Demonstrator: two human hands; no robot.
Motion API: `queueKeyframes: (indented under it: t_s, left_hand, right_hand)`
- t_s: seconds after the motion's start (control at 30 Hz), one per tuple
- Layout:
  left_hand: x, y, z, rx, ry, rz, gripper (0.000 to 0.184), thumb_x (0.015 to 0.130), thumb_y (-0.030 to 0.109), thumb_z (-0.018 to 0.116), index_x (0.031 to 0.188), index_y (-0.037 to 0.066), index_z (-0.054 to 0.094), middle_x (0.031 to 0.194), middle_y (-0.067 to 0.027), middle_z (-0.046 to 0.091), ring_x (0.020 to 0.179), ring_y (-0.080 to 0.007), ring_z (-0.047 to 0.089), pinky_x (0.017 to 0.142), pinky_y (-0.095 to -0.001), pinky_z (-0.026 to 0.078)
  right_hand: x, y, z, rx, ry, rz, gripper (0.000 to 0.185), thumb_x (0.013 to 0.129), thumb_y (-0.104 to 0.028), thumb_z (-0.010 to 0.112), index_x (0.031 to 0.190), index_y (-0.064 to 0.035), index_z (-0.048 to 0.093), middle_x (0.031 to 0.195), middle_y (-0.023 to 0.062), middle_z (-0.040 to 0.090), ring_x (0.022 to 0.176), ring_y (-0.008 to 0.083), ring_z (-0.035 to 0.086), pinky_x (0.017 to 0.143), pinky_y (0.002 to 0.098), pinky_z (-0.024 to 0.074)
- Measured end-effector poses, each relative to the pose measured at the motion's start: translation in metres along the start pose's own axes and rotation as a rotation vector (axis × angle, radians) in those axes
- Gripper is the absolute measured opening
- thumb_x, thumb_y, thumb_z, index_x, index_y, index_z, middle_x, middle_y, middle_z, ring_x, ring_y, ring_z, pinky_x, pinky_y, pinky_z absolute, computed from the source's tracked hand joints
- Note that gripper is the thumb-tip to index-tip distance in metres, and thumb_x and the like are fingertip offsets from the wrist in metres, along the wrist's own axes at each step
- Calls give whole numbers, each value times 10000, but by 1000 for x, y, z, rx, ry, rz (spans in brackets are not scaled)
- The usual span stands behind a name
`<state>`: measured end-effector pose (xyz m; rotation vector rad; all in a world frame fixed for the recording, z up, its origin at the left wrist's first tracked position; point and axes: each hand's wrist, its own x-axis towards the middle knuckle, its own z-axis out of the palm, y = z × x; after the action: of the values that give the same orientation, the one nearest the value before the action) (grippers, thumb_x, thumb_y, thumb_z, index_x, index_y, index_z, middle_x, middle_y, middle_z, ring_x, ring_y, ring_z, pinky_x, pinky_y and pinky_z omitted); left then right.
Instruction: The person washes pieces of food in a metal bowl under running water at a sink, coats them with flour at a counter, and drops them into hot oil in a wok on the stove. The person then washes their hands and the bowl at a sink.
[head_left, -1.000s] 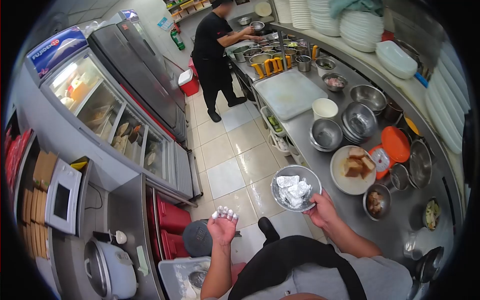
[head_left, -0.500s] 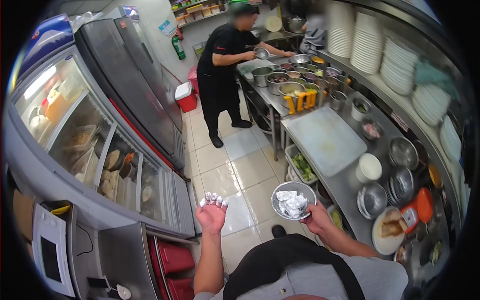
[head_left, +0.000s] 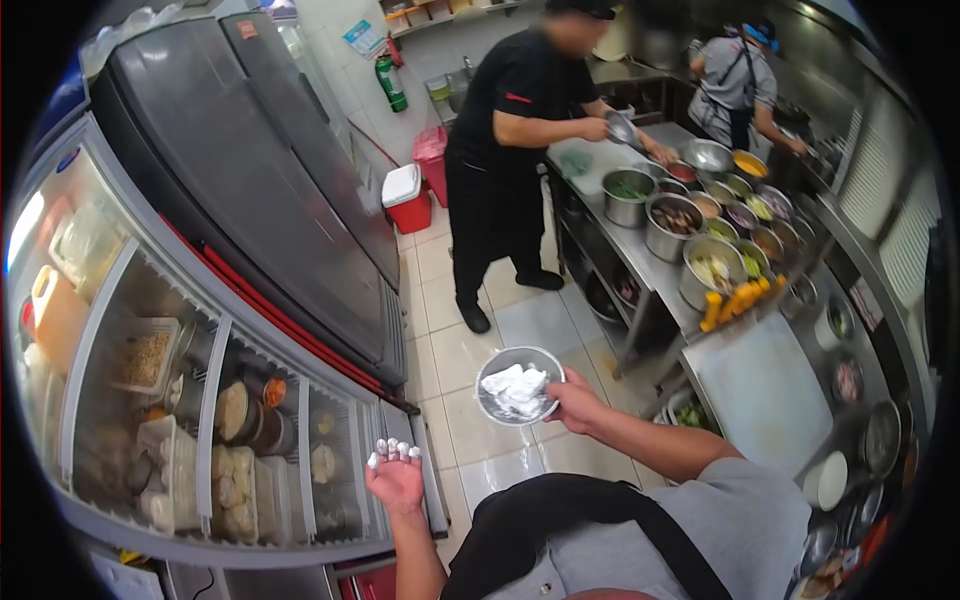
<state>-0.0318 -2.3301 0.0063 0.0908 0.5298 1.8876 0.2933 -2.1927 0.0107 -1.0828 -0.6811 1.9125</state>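
My right hand (head_left: 574, 402) grips the right side of a round metal bowl (head_left: 537, 358), held out in front of my body over the floor. Inside lie several lumpy pieces (head_left: 518, 388) coated in white powder; what is under the coating I cannot tell. My left hand (head_left: 397, 482) is raised palm up, fingers slightly bent and apart, with nothing in it. White powder cakes its fingertips. That hand is nearest to the glass-door fridge (head_left: 215, 425), where tubs and containers stand on the shelves.
A co-worker in black (head_left: 505, 150) stands ahead at a counter with several pots (head_left: 675, 228); another person (head_left: 735, 85) works farther back. On my right lies a white cutting board (head_left: 755, 385). A red cooler (head_left: 407, 200) sits on the tiled floor (head_left: 450, 355).
My view has moved forward, bringing the counter, co-worker and fridge closer. The bowl, still in my right hand, appears farther left and higher. My left hand appears lower and farther left.
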Motion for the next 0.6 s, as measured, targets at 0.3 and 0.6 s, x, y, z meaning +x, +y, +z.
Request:
queueKeyframes:
  t_s: [0.3, 0.6]
  left_hand:
    - [303, 37, -4, -114, -50, -167, 166, 804, 256, 565, 827, 98, 520, 806, -38, 511, 762, -202, 471, 767, -377, 404]
    - [617, 64, 94, 38, -75, -267, 136, 841, 243, 519, 822, 109, 512, 803, -41, 505, 747, -215, 473, 742, -384, 416]
  right_hand:
    - [224, -33, 121, 160, 3, -10, 429, 780, 39, 477, 1198, -51, 439, 1035, 138, 583, 776, 255, 637, 489, 371, 506]
    - [408, -81, 161, 108, 188, -38, 491, 758, 48, 453, 1241, -39, 457, 1001, 140, 602, 684, 241, 641, 430, 345, 490]
